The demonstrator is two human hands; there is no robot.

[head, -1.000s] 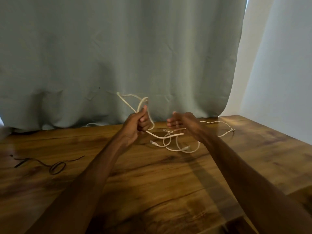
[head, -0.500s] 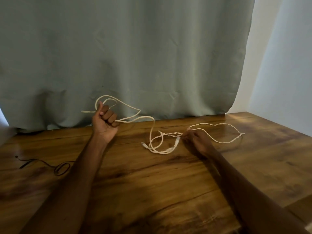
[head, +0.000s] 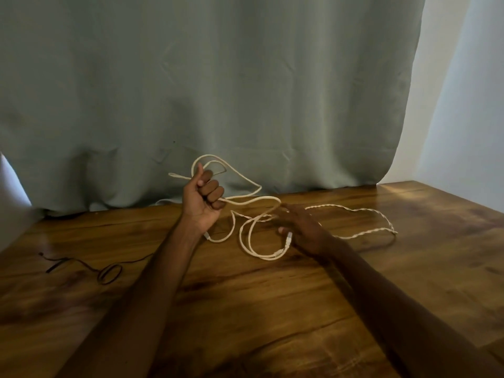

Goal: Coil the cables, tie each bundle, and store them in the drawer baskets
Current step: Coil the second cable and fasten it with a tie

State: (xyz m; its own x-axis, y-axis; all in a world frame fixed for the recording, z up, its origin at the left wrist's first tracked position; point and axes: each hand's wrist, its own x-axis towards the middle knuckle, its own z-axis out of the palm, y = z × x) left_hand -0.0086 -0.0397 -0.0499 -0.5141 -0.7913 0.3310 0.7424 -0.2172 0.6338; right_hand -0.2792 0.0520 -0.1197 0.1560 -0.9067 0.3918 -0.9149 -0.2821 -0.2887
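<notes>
Now the hands close in for another loop

Half a second ago the left hand (head: 203, 196) was out to the left, drawing the white cable (head: 268, 197) taut while the right hand pinned the slack down. Since then the left hand has swung back toward the middle, and the two hands are near each other again. Its grip is closed around the loops gathered so far, which stand up above the fist in front of the curtain (head: 218, 91).

The right hand (head: 302, 230) has let go of its hold. Its fingers are spread flat, low over the loose run of cable on the surface (head: 272, 309), with the thumb just beside a white connector (head: 289, 237). Whether the fingertips touch the cable I cannot tell.

Most of the white cable lies uncoiled on the surface between the hands. A thin twisted cable (head: 354, 209) trails off to the right, and a black cable (head: 120, 270) sits well apart on the left, untouched.

I judge this as the reset between loops: the right hand looks set to pick up the next length and feed it to the left. Coiling is at an early stage, no bundle is tied, and the drawer baskets are out of view.
</notes>
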